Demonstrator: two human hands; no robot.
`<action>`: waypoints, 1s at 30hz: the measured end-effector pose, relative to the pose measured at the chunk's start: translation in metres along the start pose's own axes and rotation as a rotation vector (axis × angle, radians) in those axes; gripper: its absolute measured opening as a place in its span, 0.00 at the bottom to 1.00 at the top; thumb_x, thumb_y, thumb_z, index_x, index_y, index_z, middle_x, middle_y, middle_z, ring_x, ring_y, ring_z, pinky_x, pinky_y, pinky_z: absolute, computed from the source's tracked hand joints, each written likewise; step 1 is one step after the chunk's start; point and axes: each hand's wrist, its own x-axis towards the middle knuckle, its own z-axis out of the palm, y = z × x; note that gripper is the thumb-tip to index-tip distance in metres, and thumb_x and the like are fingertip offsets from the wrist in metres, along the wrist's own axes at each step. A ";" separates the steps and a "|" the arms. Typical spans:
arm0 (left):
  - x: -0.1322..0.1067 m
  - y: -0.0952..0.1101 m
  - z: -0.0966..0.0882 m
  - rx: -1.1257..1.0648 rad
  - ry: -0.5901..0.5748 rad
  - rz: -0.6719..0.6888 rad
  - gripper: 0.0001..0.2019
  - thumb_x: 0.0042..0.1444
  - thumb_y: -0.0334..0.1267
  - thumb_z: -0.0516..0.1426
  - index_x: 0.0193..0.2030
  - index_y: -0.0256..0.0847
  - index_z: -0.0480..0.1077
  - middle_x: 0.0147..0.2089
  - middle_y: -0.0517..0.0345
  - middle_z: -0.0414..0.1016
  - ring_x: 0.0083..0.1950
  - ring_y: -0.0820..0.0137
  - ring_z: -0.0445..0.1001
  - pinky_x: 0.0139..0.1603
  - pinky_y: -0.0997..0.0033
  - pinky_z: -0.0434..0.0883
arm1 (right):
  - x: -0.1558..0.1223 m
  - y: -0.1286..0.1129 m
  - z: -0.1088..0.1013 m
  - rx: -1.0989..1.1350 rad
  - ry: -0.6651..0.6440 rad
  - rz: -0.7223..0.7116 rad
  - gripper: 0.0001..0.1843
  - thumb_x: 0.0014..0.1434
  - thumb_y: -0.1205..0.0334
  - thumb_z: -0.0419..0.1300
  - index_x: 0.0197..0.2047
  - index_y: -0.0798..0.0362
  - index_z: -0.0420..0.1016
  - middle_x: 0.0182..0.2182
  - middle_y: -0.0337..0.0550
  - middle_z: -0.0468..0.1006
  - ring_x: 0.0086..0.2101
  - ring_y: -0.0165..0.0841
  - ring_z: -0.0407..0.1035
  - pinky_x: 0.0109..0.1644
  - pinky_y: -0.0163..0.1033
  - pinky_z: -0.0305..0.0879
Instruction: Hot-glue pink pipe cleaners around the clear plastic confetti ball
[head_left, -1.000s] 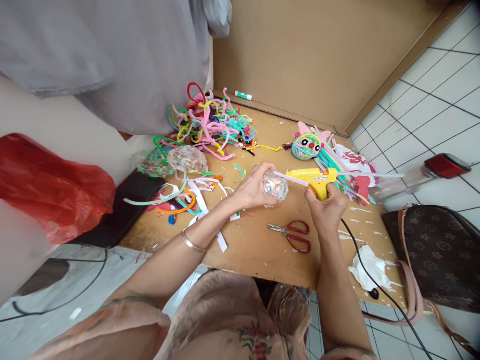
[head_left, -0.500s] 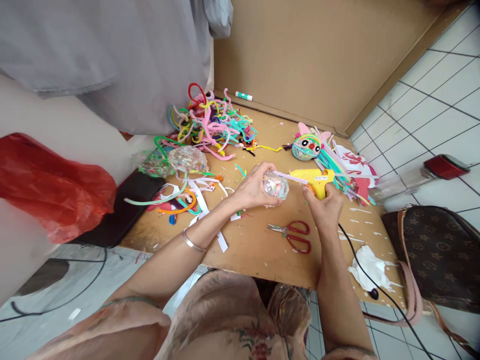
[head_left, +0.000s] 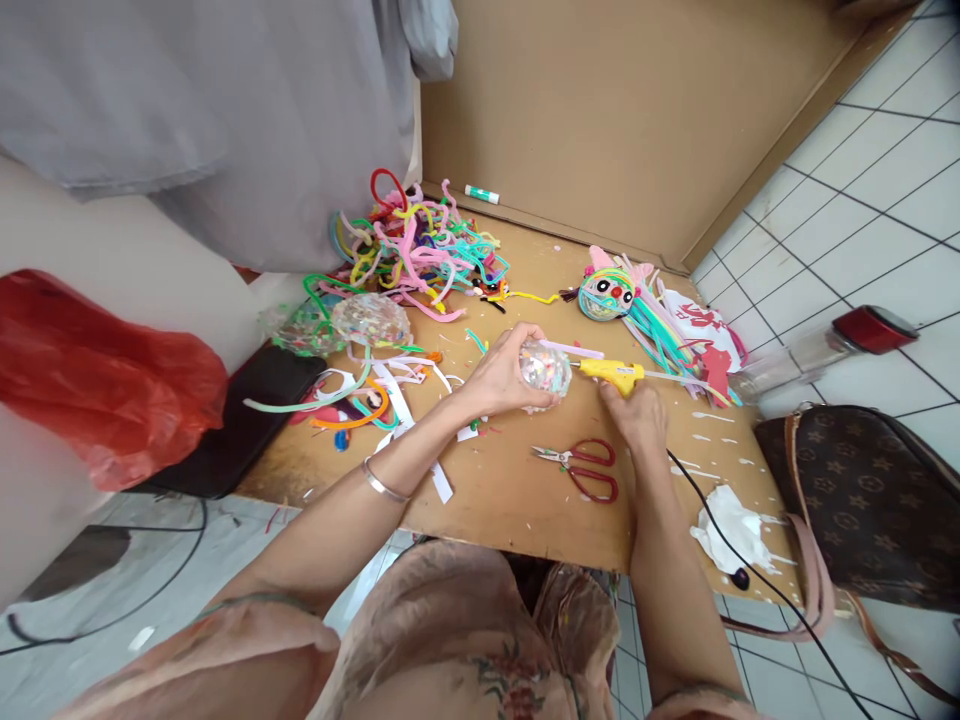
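Note:
My left hand is closed round a small clear ball filled with coloured bits, held just above the wooden board. A pale pink strip sticks out from the ball's top. My right hand grips a yellow glue gun, tilted low with its nozzle pointing at the ball's right side. The gun's black cord trails back to the right. Red-handled scissors lie on the board just below both hands.
A heap of coloured pipe cleaners lies at the back left, with two larger glitter balls nearby. A round craft face with strips sits at the back right. Also here: a red bag, a brown handbag, crumpled tissue, a glue stick.
The glue gun has tipped down and moved left, bringing its nozzle close to the ball. My left hand has stayed where it was, with the ball in it.

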 end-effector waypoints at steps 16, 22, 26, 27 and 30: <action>-0.002 0.000 0.005 0.065 0.026 0.129 0.35 0.35 0.41 0.67 0.53 0.41 0.61 0.49 0.53 0.68 0.50 0.60 0.70 0.51 0.62 0.69 | -0.043 -0.049 -0.030 0.578 0.347 -0.778 0.17 0.63 0.59 0.56 0.56 0.47 0.71 0.46 0.48 0.77 0.48 0.38 0.71 0.53 0.48 0.69; -0.003 0.003 0.007 0.093 0.010 0.179 0.33 0.37 0.39 0.66 0.52 0.42 0.61 0.51 0.51 0.69 0.53 0.57 0.69 0.54 0.60 0.68 | -0.053 -0.052 -0.028 0.601 0.368 -0.847 0.13 0.62 0.64 0.57 0.48 0.44 0.77 0.42 0.44 0.80 0.44 0.36 0.73 0.50 0.46 0.71; -0.004 0.005 0.007 0.083 0.010 0.173 0.33 0.36 0.39 0.66 0.52 0.42 0.61 0.51 0.51 0.70 0.53 0.58 0.70 0.53 0.60 0.68 | -0.053 -0.052 -0.030 0.618 0.364 -0.863 0.10 0.62 0.66 0.56 0.42 0.46 0.77 0.40 0.43 0.81 0.43 0.35 0.75 0.50 0.46 0.70; -0.004 0.005 0.007 0.074 0.009 0.165 0.34 0.36 0.39 0.67 0.52 0.42 0.61 0.50 0.52 0.70 0.53 0.58 0.70 0.52 0.60 0.69 | -0.054 -0.053 -0.031 0.628 0.359 -0.872 0.09 0.62 0.67 0.56 0.42 0.46 0.77 0.39 0.42 0.82 0.42 0.35 0.75 0.50 0.45 0.70; -0.004 0.005 0.006 0.058 0.002 0.153 0.33 0.36 0.40 0.67 0.52 0.42 0.61 0.49 0.53 0.70 0.51 0.59 0.70 0.51 0.61 0.69 | -0.055 -0.055 -0.031 0.659 0.372 -0.905 0.09 0.62 0.68 0.56 0.41 0.47 0.76 0.37 0.41 0.83 0.41 0.34 0.76 0.49 0.45 0.70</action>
